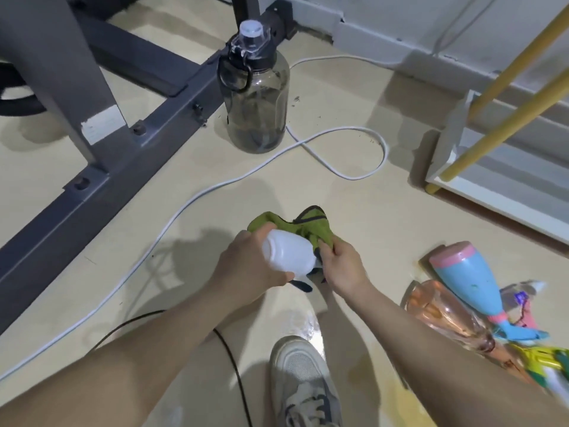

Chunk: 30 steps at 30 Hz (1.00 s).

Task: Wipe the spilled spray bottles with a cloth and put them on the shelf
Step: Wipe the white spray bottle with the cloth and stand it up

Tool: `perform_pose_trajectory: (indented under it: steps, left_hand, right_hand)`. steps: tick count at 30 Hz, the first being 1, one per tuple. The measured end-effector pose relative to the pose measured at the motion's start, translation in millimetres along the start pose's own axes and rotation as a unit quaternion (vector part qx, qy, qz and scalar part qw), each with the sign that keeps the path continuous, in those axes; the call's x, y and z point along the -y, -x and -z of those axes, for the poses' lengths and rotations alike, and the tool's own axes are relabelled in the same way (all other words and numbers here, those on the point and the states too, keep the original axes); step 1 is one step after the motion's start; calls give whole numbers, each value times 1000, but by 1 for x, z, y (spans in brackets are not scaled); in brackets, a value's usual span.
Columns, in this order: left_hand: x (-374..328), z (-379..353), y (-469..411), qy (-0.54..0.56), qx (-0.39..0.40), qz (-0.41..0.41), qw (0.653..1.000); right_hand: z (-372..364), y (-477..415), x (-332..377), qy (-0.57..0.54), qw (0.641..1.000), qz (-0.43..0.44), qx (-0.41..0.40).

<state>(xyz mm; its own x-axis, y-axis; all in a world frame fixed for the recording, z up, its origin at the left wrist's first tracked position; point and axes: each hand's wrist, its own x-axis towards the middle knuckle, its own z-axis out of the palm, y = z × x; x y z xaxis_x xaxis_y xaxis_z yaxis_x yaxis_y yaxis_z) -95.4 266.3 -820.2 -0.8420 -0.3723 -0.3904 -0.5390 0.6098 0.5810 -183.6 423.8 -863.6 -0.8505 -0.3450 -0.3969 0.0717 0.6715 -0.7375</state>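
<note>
My left hand (249,266) grips a white spray bottle (288,252) held above the floor, its dark nozzle pointing down toward me. A green cloth (292,226) with dark trim lies against the bottle's far side, and my right hand (341,266) pinches it beside the bottle. On the floor at the right lie other spray bottles: a blue and pink one (471,282), a clear orange one (443,312) and a yellow-green one (545,362), partly hidden by my right forearm. The white shelf (446,149) with yellow rails stands at the right.
A large dark water jug (257,97) stands ahead beside a grey metal frame (101,161). A white cable (308,146) loops across the floor, and a black cable (234,362) runs near my shoe (303,380). A wet patch (308,325) glistens on the floor by the shoe.
</note>
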Motion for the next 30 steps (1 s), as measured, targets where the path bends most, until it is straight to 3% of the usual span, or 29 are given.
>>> perform_pose_trajectory:
  steps: [2, 5, 8, 10, 13, 15, 16, 18, 19, 21, 24, 27, 30]
  left_hand:
    - [-5, 3, -8, 5, -31, -17, 999]
    - [-5, 7, -6, -10, -37, -18, 999]
    - [-2, 8, 5, -53, -42, -16, 998]
    - [-2, 7, 8, -52, -45, 4, 998]
    - [-2, 6, 15, -53, -42, 43, 997]
    - [5, 2, 23, -65, -20, 67, 995]
    - [9, 1, 25, -68, -10, 84, 994]
    - [14, 2, 27, -55, 11, 123, 991]
    - [14, 3, 27, -44, 16, 135, 990]
    - [11, 4, 27, -53, 19, 116, 992]
    - [5, -3, 39, -119, 4, 34, 992]
    - [8, -10, 48, -133, -18, 23, 991]
    - [15, -11, 42, -87, -4, 109, 990]
  right_hand:
    - [-5, 22, 25, -76, 993, 94, -13]
    - [-17, 31, 14, -28, 977, 212, -13]
    - [-6, 3, -22, 48, 988, 148, -9]
    - [-2, -5, -25, 95, 983, 154, -2]
    - [-11, -20, -26, 103, 989, 106, 1]
    - [-4, -32, -21, -31, 998, -23, -43]
    - [4, -34, -16, -134, 986, -72, -72]
    - [21, -26, -9, -227, 960, -83, -139]
    - [24, -19, -6, -198, 970, -46, -130]
    - [14, 4, -6, -41, 998, 28, -25]
    - [-14, 23, -31, 127, 988, 21, 87]
    - [-9, 5, -40, 152, 986, -16, 60]
    - [-4, 13, -33, 131, 991, 15, 25]
